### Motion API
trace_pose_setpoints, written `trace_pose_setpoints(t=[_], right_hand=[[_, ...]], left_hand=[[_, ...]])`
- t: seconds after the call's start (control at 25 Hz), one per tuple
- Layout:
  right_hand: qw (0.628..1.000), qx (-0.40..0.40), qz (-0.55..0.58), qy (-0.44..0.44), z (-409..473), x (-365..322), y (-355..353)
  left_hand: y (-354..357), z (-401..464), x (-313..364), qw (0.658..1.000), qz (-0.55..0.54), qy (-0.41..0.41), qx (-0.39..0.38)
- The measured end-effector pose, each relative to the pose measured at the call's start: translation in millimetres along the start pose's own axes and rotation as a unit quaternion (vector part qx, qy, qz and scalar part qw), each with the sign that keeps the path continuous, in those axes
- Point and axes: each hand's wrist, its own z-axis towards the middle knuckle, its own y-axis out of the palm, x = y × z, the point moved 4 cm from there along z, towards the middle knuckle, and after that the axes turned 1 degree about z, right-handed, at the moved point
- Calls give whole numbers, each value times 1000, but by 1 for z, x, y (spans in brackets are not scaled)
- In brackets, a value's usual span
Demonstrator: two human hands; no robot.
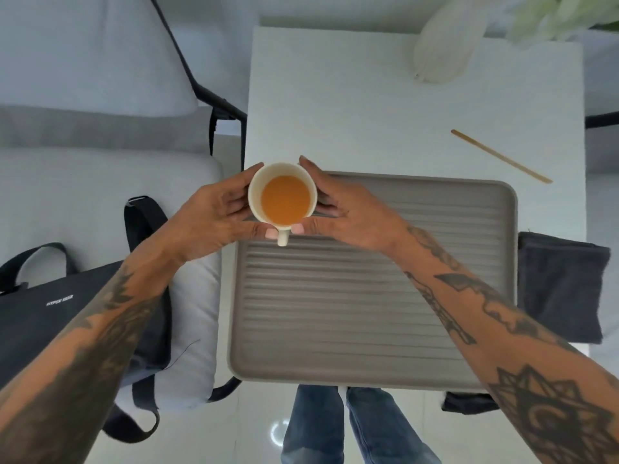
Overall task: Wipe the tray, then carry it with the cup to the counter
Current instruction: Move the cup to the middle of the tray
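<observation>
A white cup (283, 182) of orange liquid is held between both my hands over the near-left corner region of the table, at the tray's far-left corner. My left hand (214, 217) cups its left side and my right hand (348, 212) its right side; its handle points toward me. The grey ribbed tray (368, 296) lies flat on the white table (351, 112), overhanging the near edge. A dark grey cloth (562, 289) lies at the tray's right side, hanging off the table edge.
A wooden stir stick (500, 156) lies on the table beyond the tray's right corner. A white vase (442, 45) with pale flowers stands at the far right. A cushioned chair (100, 162) with a black bag (57, 313) is to the left.
</observation>
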Motion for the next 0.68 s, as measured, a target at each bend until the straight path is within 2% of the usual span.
trace_pose_setpoints(t=[0.16, 0.32, 0.48, 0.68], right_hand=[[999, 6, -36, -2, -2, -3, 0], [998, 18, -56, -24, -22, -6, -4], [997, 36, -58, -24, -70, -1, -24], [997, 55, -47, 18, -127, 19, -49]], left_hand=[[3, -3, 6, 999, 25, 6, 24], [19, -7, 12, 998, 59, 25, 8], [55, -12, 23, 998, 49, 40, -2], [116, -1, 29, 998, 33, 46, -32]])
